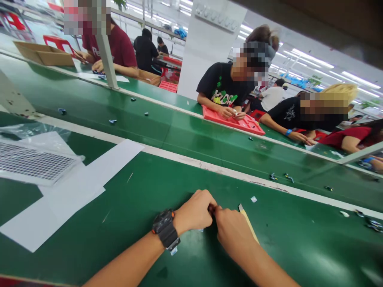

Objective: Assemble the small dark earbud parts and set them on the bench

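My left hand (194, 211), with a black watch (165, 230) on the wrist, and my right hand (231, 229) meet fingertip to fingertip low over the green table (143, 223). They pinch a small dark part (212, 208) between them; it is mostly hidden by the fingers. A thin yellowish stick (248, 223) pokes out beside my right hand, and whether the hand grips it is unclear. A small white square (254, 199) lies on the table just beyond the hands.
White paper sheets (74, 187) and a dotted sheet under clear plastic (32, 161) lie at left. A green conveyor belt (179, 135) with small scattered parts runs beyond. Several people sit across it, one working over a red tray (236, 121). A cardboard box (44, 54) sits far left.
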Demonstrator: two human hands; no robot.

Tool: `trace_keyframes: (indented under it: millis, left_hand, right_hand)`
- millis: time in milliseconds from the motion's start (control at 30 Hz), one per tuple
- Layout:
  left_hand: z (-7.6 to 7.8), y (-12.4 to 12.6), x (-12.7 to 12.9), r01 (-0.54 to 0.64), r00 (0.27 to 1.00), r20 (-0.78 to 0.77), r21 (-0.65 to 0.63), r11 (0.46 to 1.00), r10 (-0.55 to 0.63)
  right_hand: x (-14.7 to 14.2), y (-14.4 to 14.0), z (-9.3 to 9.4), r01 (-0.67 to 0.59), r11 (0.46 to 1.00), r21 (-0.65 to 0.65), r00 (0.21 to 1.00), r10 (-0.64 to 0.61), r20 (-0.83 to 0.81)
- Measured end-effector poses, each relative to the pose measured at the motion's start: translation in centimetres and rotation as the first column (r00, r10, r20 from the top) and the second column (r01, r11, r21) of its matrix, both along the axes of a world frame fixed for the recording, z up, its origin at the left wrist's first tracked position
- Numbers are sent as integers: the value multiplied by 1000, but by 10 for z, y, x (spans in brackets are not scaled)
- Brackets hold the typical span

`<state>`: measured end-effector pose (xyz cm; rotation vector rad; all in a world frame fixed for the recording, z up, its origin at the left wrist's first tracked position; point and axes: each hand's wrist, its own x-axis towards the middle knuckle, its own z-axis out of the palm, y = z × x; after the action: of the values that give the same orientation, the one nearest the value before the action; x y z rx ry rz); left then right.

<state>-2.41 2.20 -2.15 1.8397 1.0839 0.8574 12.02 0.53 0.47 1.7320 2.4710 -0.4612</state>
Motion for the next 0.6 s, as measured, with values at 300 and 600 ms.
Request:
trace_keyframes:
  millis: [300,600]
  left_hand:
    - [23,3,5,-126,958,264,30,992,114]
    - [29,7,10,-65,980,198,137,988,37]
  right_hand:
    - [37,9,6,-4,994,-109,725,-72,-685]
    - [36,14,-14,-26,984,-174,584,-126,-802]
